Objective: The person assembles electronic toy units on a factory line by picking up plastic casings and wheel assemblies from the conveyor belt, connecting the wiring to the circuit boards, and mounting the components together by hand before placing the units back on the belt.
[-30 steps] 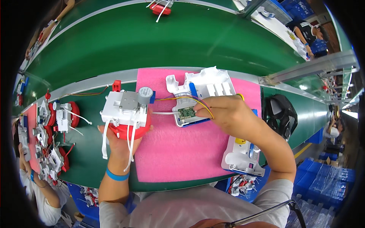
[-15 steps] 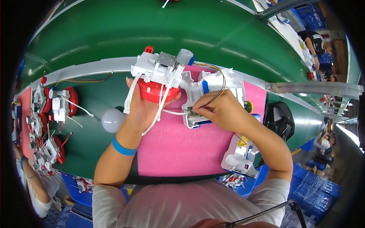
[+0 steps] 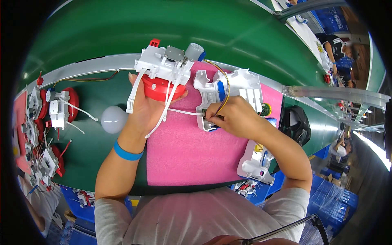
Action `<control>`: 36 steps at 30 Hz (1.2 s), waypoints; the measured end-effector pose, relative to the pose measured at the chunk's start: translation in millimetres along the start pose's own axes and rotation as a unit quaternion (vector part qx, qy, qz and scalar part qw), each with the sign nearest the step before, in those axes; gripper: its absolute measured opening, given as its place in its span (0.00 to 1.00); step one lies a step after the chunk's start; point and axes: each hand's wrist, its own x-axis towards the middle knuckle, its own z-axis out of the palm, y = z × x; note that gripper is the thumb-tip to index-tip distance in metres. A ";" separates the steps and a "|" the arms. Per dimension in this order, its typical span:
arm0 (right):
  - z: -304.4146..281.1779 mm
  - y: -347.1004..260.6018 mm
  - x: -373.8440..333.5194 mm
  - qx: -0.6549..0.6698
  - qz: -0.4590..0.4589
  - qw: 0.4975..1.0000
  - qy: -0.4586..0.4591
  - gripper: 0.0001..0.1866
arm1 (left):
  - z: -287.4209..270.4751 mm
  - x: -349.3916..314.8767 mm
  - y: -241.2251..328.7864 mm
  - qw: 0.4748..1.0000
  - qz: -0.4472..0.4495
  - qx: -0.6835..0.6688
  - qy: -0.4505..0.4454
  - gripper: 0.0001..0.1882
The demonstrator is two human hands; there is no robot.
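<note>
My left hand (image 3: 146,107) cradles a white plastic motor assembly (image 3: 161,61) from below, its fingers around the red round base (image 3: 163,89). A grey cylindrical motor (image 3: 194,52) stands at the assembly's right end, and white cables (image 3: 136,92) hang down past my wrist. Thin yellow and dark wires (image 3: 227,83) run from the motor to my right hand (image 3: 234,116). Its fingers are pinched on the wire ends, over the lower corner of an open white plastic housing (image 3: 208,94). The fingers hide the connector and most of the circuit board there. One white cable stretches from the assembly to that corner.
The housing lies on a pink foam mat (image 3: 192,159). Another white housing part (image 3: 255,165) is at the mat's right edge, near a black bag (image 3: 296,124). A white dome (image 3: 114,119) and several similar assemblies (image 3: 61,108) sit left. A metal rail borders the green conveyor (image 3: 134,26).
My left hand and the assembly sit slightly farther left and up in the picture. My right fingers have curled closer over the housing's corner. At far left, a co-worker's arm has moved lower.
</note>
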 end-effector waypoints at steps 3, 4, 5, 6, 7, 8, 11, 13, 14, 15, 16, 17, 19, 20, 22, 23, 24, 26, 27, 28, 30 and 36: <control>-0.6 -0.8 0.8 0.001 0.009 1.000 -0.006 0.03 | -2.5 -1.1 1.6 1.000 -0.011 0.005 0.005 0.45; -0.7 -1.8 1.3 0.003 0.016 1.000 -0.001 0.03 | -5.1 -1.7 3.4 1.000 -0.009 -0.001 0.001 0.46; -0.8 -2.1 2.0 -0.010 0.011 1.000 -0.008 0.03 | -5.2 -1.8 2.6 1.000 -0.007 -0.009 -0.003 0.47; 0.0 -1.3 1.6 -0.022 0.006 1.000 -0.016 0.03 | -1.0 -2.3 3.0 1.000 -0.002 0.005 0.020 0.48; 1.5 0.4 0.2 -0.020 0.013 1.000 -0.012 0.03 | -0.4 -1.0 1.4 1.000 -0.010 0.005 0.016 0.48; 2.1 1.5 1.3 -0.029 0.001 1.000 -0.011 0.03 | -0.7 -0.2 3.3 1.000 -0.016 -0.003 0.006 0.48; 4.6 4.9 -0.7 -0.031 -0.015 0.999 0.002 0.03 | 0.7 0.9 3.7 1.000 -0.021 -0.007 -0.001 0.48; 3.9 3.4 -0.4 -0.026 -0.027 0.999 0.014 0.03 | 0.9 -0.9 6.4 1.000 -0.016 0.000 -0.008 0.49; 1.9 4.4 -1.9 0.009 -0.032 0.999 0.025 0.04 | 0.4 0.3 5.1 1.000 -0.017 0.001 -0.009 0.49; 0.8 4.9 -2.2 0.043 -0.037 0.998 0.036 0.05 | -0.2 1.4 4.2 1.000 -0.016 -0.001 -0.010 0.49; 0.9 5.5 -1.3 0.043 -0.038 0.998 0.037 0.05 | -1.1 1.9 3.6 1.000 -0.014 -0.003 -0.010 0.49; 1.6 6.2 -1.3 0.034 -0.039 0.998 0.039 0.04 | -2.3 1.9 2.2 1.000 -0.014 -0.003 -0.011 0.49; 3.7 7.0 -1.8 0.023 -0.042 0.998 0.040 0.04 | -4.4 1.5 1.0 1.000 -0.011 -0.012 -0.014 0.49; 6.7 6.7 -1.6 0.013 -0.039 0.999 0.036 0.04 | -4.7 -0.2 1.5 1.000 -0.010 -0.011 -0.012 0.49; 9.5 4.0 -0.7 0.003 -0.039 0.999 0.030 0.04 | -4.5 -3.6 2.3 1.000 -0.011 -0.002 0.011 0.49; 9.0 3.4 -1.9 -0.009 -0.033 0.999 0.023 0.04 | -4.7 -4.1 1.4 1.000 -0.009 -0.004 0.011 0.49; 8.6 3.0 -2.8 -0.021 -0.028 0.999 0.016 0.04 | -5.1 -4.1 0.7 1.000 -0.013 -0.005 -0.004 0.48; 8.8 2.5 -3.4 -0.038 -0.037 0.998 0.017 0.04 | -4.7 -3.6 0.2 0.999 -0.018 -0.004 -0.030 0.46; 8.9 2.4 -2.7 -0.054 -0.044 0.997 0.019 0.04 | -4.1 -2.6 -0.8 0.999 -0.016 -0.004 -0.029 0.46; 8.0 2.3 -1.3 -0.055 -0.046 0.997 0.018 0.04 | -3.0 -0.4 -1.7 1.000 -0.014 0.012 -0.008 0.48; 9.3 3.8 0.3 -0.113 -0.053 0.992 -0.010 0.04 | -6.0 3.9 -7.0 0.999 -0.015 0.023 0.022 0.49; -6.0 -13.8 14.3 -0.138 -0.040 0.990 -0.001 0.04 | 3.7 6.4 11.0 0.999 -0.003 0.001 -0.035 0.42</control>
